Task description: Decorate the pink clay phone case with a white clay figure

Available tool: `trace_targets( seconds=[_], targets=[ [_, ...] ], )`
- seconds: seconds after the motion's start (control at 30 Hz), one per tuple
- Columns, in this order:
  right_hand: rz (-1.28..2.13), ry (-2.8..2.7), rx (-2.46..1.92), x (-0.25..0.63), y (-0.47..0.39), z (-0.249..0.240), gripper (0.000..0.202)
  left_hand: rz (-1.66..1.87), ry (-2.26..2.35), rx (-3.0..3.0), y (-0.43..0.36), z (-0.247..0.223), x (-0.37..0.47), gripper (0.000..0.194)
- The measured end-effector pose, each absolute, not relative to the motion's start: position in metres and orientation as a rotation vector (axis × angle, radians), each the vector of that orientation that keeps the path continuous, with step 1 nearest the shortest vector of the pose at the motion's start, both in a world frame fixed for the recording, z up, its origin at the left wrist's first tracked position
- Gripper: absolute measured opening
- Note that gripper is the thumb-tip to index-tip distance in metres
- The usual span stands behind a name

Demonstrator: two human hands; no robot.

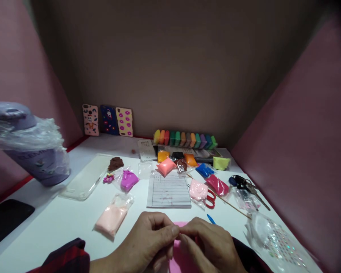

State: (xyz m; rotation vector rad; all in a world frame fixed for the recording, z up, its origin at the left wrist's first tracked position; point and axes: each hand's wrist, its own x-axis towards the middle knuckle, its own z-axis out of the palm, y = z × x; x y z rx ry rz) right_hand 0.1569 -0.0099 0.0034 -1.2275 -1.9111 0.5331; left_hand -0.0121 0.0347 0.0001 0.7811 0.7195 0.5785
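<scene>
- Reading the purple bottle at far left, I make out "ELEME"; the rest of its lettering I cannot read.
- Lined notepad: one, mid-table; its small marks are illegible from my end.
- Decorated phone cases: three, standing against the back wall.
- Clear case: one, lying flat near the bottle.
- Clay blocks: I count about twelve, side by side in a row at the back.
- Red-handled scissors: one pair, beside a pale pink packet.
- Left hand and right hand: thumb and forefinger pinched on each, tips meeting; I cannot tell whether anything is gripped.
- Pink flat piece: one, beneath both hands, partly covered by them.
</scene>
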Motion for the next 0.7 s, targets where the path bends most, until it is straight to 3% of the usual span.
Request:
trace_targets(
  seconds=[0.3,0.53,0.7],
  targets=[
    [0.680,-1.809,-1.243,0.156,-0.007,0.006,0.017,0.591,0.749,0.834,0.033,-0.002,-0.013,0.033],
    [0.518,-1.746,-1.282,0.151,-0.012,0.006,0.021,0.582,0.825,0.940,0.034,0.007,-0.012,0.026],
    [0.815,-1.518,-1.312,0.156,-0.005,0.010,0.027,0.613,0.830,0.952,0.035,0.018,-0.011,0.019]
  ],
)
